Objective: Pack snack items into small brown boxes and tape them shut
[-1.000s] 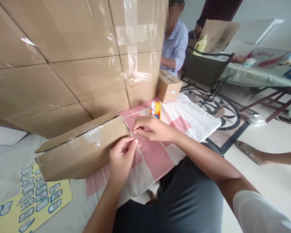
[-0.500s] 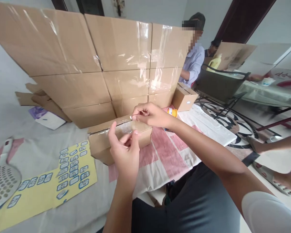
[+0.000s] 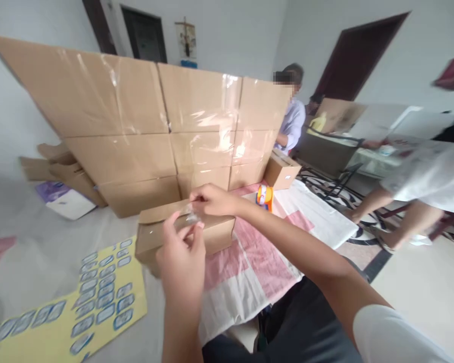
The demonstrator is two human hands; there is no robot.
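A small cardboard box point(image 3: 215, 237) lies on the cloth in front of me, its top flaps folded over. My right hand point(image 3: 212, 199) is above its top with finger and thumb pinched on a wrinkled piece of clear tape point(image 3: 191, 216). On the near left side, my left hand point(image 3: 183, 252) is raised against the box, thumb and index finger apart by the tape's lower end. Whether the tape sticks to those fingers is hard to see. To the right of the box stands an orange and blue object with a round yellow part, apparently a tape dispenser point(image 3: 265, 197).
Behind the box rises a tall taped cardboard panel point(image 3: 200, 116). Yellow sheets with stickers point(image 3: 106, 297) lie at left, near a purple and white packet point(image 3: 70, 199). Another closed box point(image 3: 282, 171) stands at the back right, by a person point(image 3: 293, 123). Someone's legs point(image 3: 412, 217) are at far right.
The view has tilted up and shifted. My right hand has moved left along the box top, closer to my left hand, and a wrinkled bit of tape now shows between them. A person has stepped in at right.
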